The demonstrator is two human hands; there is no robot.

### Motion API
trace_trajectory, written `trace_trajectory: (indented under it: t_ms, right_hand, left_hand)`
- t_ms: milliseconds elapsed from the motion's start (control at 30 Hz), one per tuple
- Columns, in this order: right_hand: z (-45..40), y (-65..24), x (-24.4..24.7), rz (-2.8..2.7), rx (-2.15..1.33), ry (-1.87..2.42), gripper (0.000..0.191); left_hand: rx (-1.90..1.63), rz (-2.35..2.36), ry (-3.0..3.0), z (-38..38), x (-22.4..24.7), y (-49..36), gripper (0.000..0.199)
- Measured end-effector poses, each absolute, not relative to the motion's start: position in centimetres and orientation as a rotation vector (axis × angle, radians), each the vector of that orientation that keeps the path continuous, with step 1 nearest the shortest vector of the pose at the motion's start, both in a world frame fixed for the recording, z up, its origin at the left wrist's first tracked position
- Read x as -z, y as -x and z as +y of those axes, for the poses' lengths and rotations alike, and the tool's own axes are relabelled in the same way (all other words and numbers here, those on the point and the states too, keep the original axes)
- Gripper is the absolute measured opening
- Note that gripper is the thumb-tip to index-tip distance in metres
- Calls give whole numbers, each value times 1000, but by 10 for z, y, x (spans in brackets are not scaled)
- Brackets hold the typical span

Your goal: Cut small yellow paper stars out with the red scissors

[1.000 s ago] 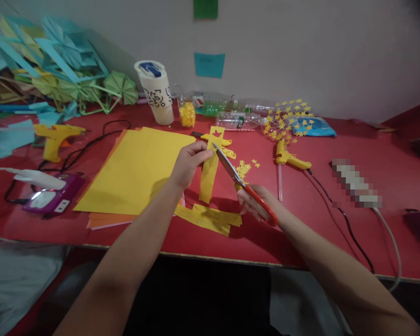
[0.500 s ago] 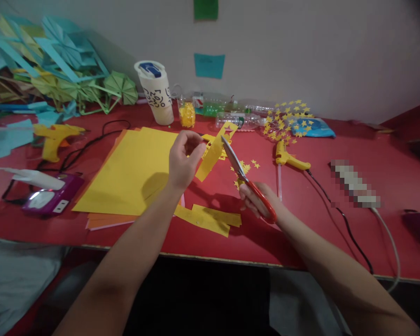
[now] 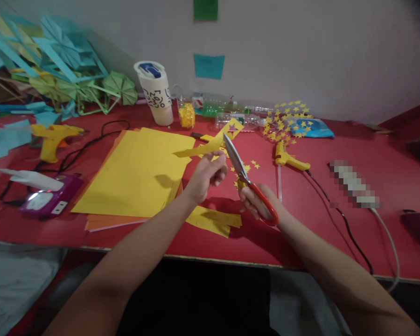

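Note:
My right hand (image 3: 257, 200) is wrapped round the red handles of the scissors (image 3: 235, 156), whose blades point up and left. Near the blade tips is a yellow paper strip (image 3: 215, 142) with a star-shaped hole at its upper end. My left hand (image 3: 208, 175) is just below the strip with its fingers curled; whether they pinch anything is not clear. Small yellow stars (image 3: 255, 164) lie behind the scissors. Two cut yellow strips (image 3: 213, 219) rest near the table's front edge, beside a stack of yellow sheets (image 3: 133, 172).
Glue guns lie at left (image 3: 54, 140) and right (image 3: 292, 161). A white tumbler (image 3: 157, 100), a cup of yellow pieces (image 3: 187, 114) and plastic bottles (image 3: 217, 108) stand or lie along the back. A purple power strip (image 3: 52, 196) is at left, with folded paper shapes (image 3: 66, 60) behind.
My left hand has moved right and down, towards the scissors. The yellow strip has swung to a flatter angle, with its lower end now over the yellow sheets. The scissors have barely moved.

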State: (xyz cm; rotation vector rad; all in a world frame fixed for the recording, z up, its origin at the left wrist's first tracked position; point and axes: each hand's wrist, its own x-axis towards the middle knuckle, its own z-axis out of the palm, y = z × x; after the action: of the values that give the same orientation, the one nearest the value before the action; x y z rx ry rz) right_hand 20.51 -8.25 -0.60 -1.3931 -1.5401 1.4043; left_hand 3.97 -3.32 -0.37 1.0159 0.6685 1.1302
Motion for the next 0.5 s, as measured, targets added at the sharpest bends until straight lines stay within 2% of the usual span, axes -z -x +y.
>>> trace_trajectory:
  t_ms: [233, 500]
  right_hand:
    - [-86, -198, 6, -1527, -1428, 1420, 45]
    - [-87, -197, 2, -1532, -1496, 1440, 47]
  left_hand:
    - [-1478, 870, -1043, -31, -2, -34, 31]
    - [-1427, 1021, -1051, -27, 0, -29, 37]
